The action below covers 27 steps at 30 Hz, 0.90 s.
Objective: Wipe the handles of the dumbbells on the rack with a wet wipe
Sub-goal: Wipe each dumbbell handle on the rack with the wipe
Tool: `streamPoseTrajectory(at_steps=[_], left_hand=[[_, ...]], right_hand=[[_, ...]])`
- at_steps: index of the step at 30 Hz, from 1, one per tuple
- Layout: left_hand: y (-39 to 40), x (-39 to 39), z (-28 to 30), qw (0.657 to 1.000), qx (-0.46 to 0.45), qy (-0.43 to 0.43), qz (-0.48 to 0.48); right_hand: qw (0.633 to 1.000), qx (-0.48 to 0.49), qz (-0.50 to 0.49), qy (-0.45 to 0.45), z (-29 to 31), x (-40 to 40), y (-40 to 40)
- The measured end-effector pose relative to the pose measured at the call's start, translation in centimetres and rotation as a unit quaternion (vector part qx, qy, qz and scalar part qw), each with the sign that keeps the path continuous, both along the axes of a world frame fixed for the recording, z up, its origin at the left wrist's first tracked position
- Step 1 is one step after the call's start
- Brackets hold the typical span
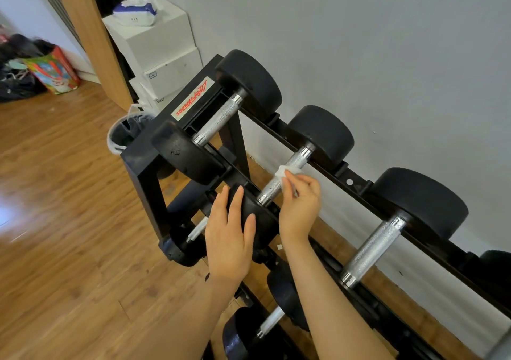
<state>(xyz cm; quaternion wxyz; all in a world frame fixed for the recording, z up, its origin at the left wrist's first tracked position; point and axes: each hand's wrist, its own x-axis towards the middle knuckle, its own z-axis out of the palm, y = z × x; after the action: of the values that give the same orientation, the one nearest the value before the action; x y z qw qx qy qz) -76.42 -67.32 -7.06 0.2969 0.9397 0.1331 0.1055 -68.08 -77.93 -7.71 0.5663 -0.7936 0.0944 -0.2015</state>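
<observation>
While rack (143, 163) label (190, 97) reads "LifeFitness", right hand (300, 205) pinches wet wipe (287, 171) against middle dumbbell handle (279, 180), top tier; left hand (229, 238) open, flat on its near head (254, 216).

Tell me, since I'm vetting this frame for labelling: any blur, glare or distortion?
Head view: wide-angle bending tilts the wall and dumbbell rack; window glare washes the wood floor at left, where detail smears; the knurled handle, wet wipe and both hands stay sharp.
</observation>
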Motion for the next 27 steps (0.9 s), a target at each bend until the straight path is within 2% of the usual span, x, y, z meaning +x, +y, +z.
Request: streamPoseTrajectory(at_steps=[4,11,19,22,25,27], left_hand=[[0.0,0.1,0.0,1.0,-0.003,0.014,-0.004],[-0.1,-0.1,0.6,0.999,-0.025,0.039,-0.003],[0.1,-0.2,0.5,0.999,-0.021,0.036,-0.011],[0.1,-0.2,0.5,0.999,-0.019,0.033,-0.01],[0.1,-0.2,0.4,0.999,-0.017,0.028,-0.012],[0.2,-0.2,0.3,0.999,-0.018,0.025,-0.016]], right_hand=[[1.0,0.001,0.01,-0.002,0.1,0.2,-0.2],[0.997,0.064,-0.038,0.023,0.9,0.9,0.4],[0.998,0.056,-0.019,0.026,0.9,0.8,-0.3],[0.998,-0.05,0.033,0.011,1.1,1.2,-0.8],[0.976,-0.183,0.117,-0.001,0.5,1.2,-1.3],[0.964,-0.219,0.153,0.002,1.0,2.1,-2.1]])
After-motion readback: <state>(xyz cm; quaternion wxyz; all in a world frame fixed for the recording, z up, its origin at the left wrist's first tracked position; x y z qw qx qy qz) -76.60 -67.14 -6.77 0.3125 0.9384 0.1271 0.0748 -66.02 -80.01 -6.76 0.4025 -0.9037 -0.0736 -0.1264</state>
